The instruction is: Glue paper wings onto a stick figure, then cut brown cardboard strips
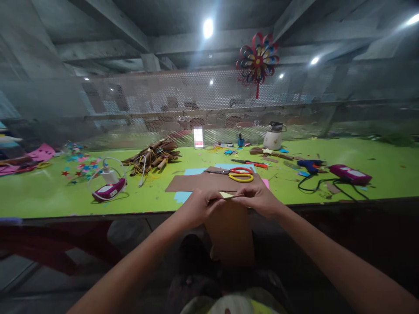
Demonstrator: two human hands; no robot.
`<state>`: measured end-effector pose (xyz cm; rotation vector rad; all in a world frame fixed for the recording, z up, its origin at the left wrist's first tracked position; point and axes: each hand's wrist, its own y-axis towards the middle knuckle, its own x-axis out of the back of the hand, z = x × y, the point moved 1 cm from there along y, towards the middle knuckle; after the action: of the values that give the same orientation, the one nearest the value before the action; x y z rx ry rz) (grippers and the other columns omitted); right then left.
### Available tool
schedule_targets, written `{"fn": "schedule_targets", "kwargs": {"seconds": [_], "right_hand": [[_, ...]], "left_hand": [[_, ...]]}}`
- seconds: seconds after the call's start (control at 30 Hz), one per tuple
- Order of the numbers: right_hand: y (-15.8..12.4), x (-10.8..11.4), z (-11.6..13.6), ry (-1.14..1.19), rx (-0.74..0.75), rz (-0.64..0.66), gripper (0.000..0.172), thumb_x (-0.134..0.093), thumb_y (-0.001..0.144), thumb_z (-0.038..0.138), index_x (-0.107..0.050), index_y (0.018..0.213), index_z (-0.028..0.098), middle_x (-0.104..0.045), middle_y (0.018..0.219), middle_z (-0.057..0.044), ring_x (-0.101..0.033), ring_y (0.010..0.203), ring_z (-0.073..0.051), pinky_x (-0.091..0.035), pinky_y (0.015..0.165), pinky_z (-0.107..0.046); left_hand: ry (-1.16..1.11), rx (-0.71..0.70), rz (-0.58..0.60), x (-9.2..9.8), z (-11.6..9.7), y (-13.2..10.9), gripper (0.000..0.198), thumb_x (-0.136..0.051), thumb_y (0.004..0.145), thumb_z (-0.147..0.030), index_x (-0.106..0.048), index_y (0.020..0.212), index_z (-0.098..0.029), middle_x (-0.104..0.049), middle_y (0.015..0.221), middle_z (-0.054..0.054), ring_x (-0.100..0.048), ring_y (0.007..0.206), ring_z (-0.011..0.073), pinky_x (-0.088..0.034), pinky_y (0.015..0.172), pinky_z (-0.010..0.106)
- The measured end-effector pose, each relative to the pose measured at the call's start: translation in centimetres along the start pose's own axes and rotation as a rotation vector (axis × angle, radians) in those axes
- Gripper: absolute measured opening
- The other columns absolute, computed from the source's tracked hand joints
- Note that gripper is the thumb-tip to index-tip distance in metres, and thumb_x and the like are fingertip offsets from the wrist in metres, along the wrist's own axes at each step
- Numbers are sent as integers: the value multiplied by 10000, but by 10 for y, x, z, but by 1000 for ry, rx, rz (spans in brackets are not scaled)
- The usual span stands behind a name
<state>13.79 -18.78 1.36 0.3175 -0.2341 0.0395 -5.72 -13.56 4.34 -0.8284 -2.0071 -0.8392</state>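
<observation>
My left hand [206, 204] and my right hand [258, 198] pinch the top edge of a brown cardboard sheet [231, 237], which hangs down in front of the table edge. A small pale yellow piece [226, 195] shows between my fingertips; I cannot tell whether it is part of the sheet. Just beyond my hands, another strip of brown cardboard [186, 183] lies flat over light blue paper [193, 172]. Scissors with red and yellow handles [241, 175] rest on that strip. Behind them lies a red-and-black cutter-like tool [250, 163].
Rolled brown strips [155, 157] are heaped at the back left, near a purple power strip [109, 190] and scattered paper stars [85, 167]. To the right lie a blue glue gun [310, 165] and another purple power strip [350, 174]. A white jug [273, 137] stands at the back.
</observation>
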Motion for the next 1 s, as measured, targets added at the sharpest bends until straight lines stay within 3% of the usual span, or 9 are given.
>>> {"fn": "schedule_targets", "kwargs": {"seconds": [0.17,0.33,0.5,0.67,0.83,1.0], "right_hand": [[-10,-1,10,93,4,-43,230,-736,639,347,-655,662,134,-586,617,3,-476,573,-92,-376,536,-227],[-9,-2,23,-7,33,21,233,-716,677,342,-686,780,134,-628,685,-19,-511,622,-108,-387,560,-226],[-10,-4,31,-89,116,-84,243,-686,707,379,-684,667,139,-620,627,-22,-510,583,-112,-384,529,-227],[-14,-1,35,-127,232,-99,208,-685,716,353,-703,652,156,-640,623,-36,-534,586,-125,-392,529,-236],[-10,8,34,-197,171,-46,238,-673,721,399,-720,644,178,-653,619,-32,-552,597,-134,-396,534,-239],[-6,14,35,-236,99,59,257,-657,736,392,-735,687,153,-663,641,-40,-536,587,-122,-390,543,-238]], "left_hand": [[7,13,-88,7,-18,-13,178,-522,830,-267,-653,777,-158,-647,700,20,-542,631,116,-347,581,202],[47,-57,-170,8,-23,-15,157,-508,828,-199,-646,764,-159,-617,679,21,-541,626,114,-346,589,207],[53,-75,-196,8,-29,-17,169,-502,834,-219,-640,755,-159,-606,661,21,-529,620,114,-340,582,209],[-69,31,-89,14,-34,-20,249,-487,850,-330,-640,764,-153,-621,664,8,-523,630,116,-353,576,205],[-186,126,35,21,-27,-23,337,-436,864,-384,-617,737,-129,-599,662,7,-500,615,110,-361,564,202],[-189,157,30,20,-24,-26,325,-461,845,-395,-611,728,-131,-579,634,-2,-479,589,100,-352,541,191]]}}
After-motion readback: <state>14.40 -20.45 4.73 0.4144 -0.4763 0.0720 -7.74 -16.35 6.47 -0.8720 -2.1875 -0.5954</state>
